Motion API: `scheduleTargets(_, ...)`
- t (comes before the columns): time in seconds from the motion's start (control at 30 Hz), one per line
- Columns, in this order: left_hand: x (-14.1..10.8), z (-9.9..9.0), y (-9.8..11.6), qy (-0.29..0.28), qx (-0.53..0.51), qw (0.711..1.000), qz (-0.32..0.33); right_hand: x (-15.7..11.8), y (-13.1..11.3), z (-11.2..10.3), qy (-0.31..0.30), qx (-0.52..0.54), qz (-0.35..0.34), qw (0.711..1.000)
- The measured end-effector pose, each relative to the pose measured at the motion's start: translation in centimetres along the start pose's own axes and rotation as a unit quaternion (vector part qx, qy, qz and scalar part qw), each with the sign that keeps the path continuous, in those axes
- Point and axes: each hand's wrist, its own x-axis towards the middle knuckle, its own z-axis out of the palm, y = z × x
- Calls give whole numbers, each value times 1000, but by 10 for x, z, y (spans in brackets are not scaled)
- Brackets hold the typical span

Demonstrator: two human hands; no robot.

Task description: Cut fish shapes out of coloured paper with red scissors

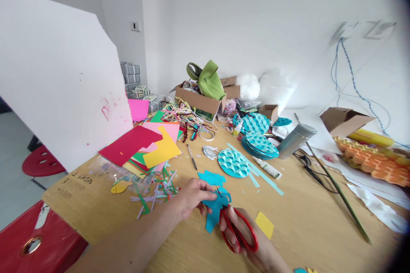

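Observation:
My left hand pinches a piece of blue paper over the front of the table. My right hand is wrapped round the red handles of a pair of scissors. Their blades meet the blue paper, and the paper partly hides them. Just behind my fingers lies another blue paper scrap. Farther back is a round turquoise disc with scale-like folds, beside a small fish-like paper drawing. A yellow paper piece lies right of the scissors.
Coloured paper sheets and thin strips lie at left, near a pen. More turquoise discs, a glue tube, a grey cylinder and a green stick are at right. A cardboard box stands behind.

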Motion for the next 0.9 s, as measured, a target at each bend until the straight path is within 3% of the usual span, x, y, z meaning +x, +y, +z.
scheduleTargets(0.2,1,-2,-2,-12,5,1000,0,-2,3,-2,-28,62,2,998)
scheduleTargets(0.5,-1,0,2,11,10,1000,-1,0,-1,0,15,-10,12,1000)
scheduleTargets(0.9,-1,0,2,-2,27,1000,14,-1,2,-3,-19,18,11,1000)
